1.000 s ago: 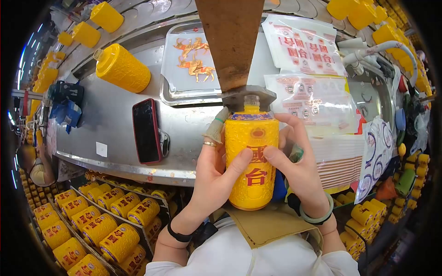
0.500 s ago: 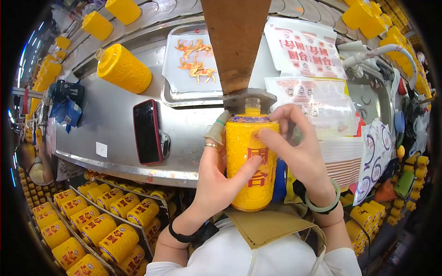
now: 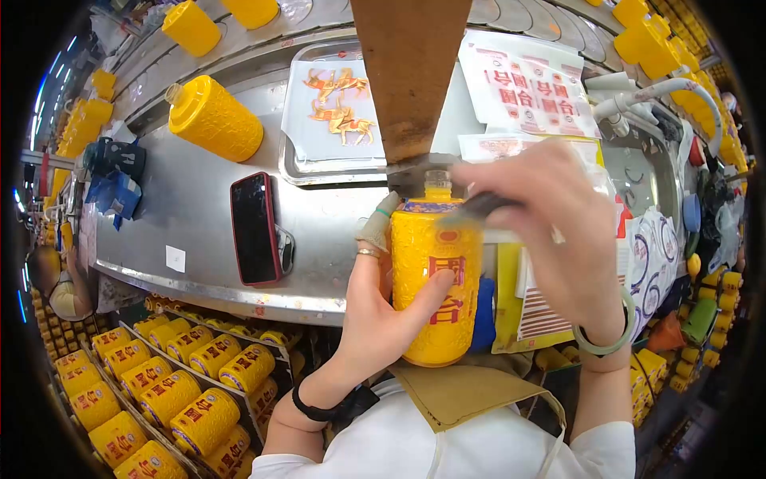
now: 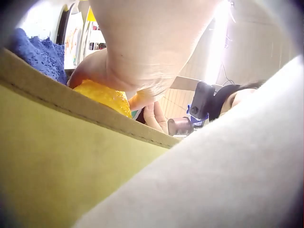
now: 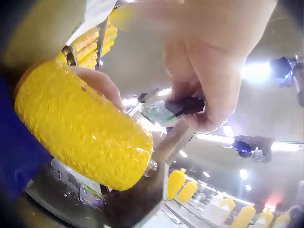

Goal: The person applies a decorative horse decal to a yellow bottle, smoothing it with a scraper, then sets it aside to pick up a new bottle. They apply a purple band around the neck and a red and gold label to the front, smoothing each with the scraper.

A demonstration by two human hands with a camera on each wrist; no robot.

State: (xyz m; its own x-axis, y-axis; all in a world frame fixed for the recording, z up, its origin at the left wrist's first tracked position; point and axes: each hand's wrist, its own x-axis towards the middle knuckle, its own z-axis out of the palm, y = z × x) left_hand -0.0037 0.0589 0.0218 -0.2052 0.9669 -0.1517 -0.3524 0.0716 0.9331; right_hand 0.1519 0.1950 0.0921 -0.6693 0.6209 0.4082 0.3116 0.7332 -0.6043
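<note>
The yellow embossed cylindrical bottle [image 3: 435, 279] with red characters stands upright at the front edge of the stainless steel worktable [image 3: 183, 199], close to the person's chest. Its neck sits under a grey metal bracket [image 3: 411, 172] fixed to a brown upright post [image 3: 407, 72].

The left hand [image 3: 375, 311] grips the bottle's left side, with the thumb across the front over the characters and the fingers wrapped behind. The right hand [image 3: 558, 231] is raised beside the bottle's shoulder. Its fingertips are closed in a pinch on a small dark object [image 3: 479, 207], which the right wrist view shows with a clear film at its end [image 5: 187, 105]; what it is cannot be told.

A black phone in a red case [image 3: 255, 227] lies on the table to the left. A second yellow bottle [image 3: 211, 118] lies on its side beyond it. A metal tray of gold horse decals [image 3: 331, 96] sits behind the post, and sheets of red printed labels [image 3: 523, 80] lie to the right. Rows of yellow bottles [image 3: 175, 383] fill the shelf below.
</note>
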